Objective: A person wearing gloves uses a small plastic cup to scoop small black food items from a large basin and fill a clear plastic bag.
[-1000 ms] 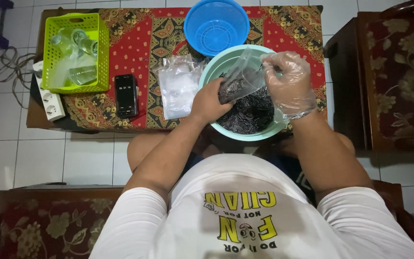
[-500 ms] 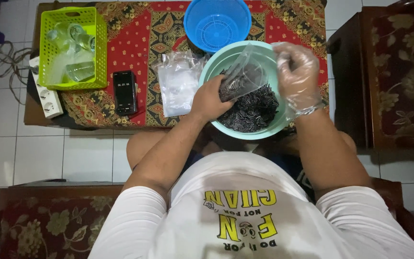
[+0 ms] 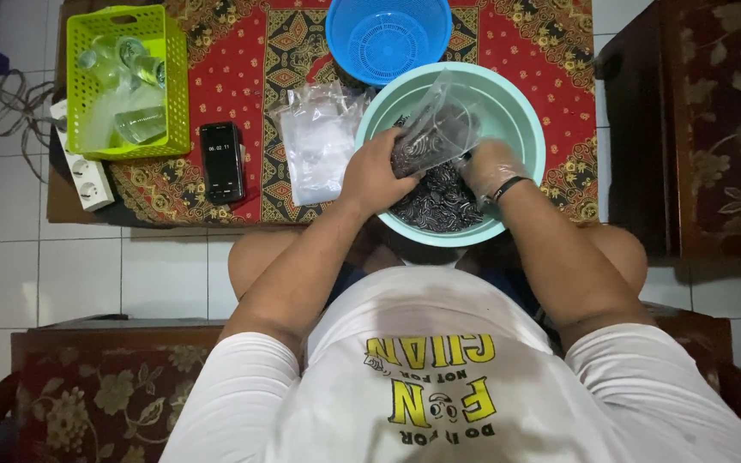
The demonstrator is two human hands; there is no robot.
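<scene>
While the person is sitting over a low bench (image 3: 559, 77) spread with a red patterned cloth (image 3: 242, 69), the left hand (image 3: 375, 176) is closing its grip around the lower part of a clear plastic bag (image 3: 435, 129), which is already partly filled with dark striped seeds and is tilting up and to the right above a pale green basin (image 3: 521, 129). The bag's open mouth is standing over the middle of the basin. The right hand (image 3: 486, 167), wearing a thin transparent glove with a dark band at the wrist, is reaching down into the heap of seeds (image 3: 439, 206) lying in the near half of the basin, just beside the bag; its fingers are curling among the seeds, but how far its grip is closed cannot be told. A blue colander (image 3: 388, 39) is sitting just behind the basin, touching its far rim. A stack of empty clear bags (image 3: 319, 146) is lying on the cloth just left of the basin, and a dark phone (image 3: 221, 160) is lying left of those. A lime green basket (image 3: 130, 81) holding clear containers is standing at the far left corner, with a white power strip (image 3: 79, 167) hanging off the bench edge beside it.
</scene>
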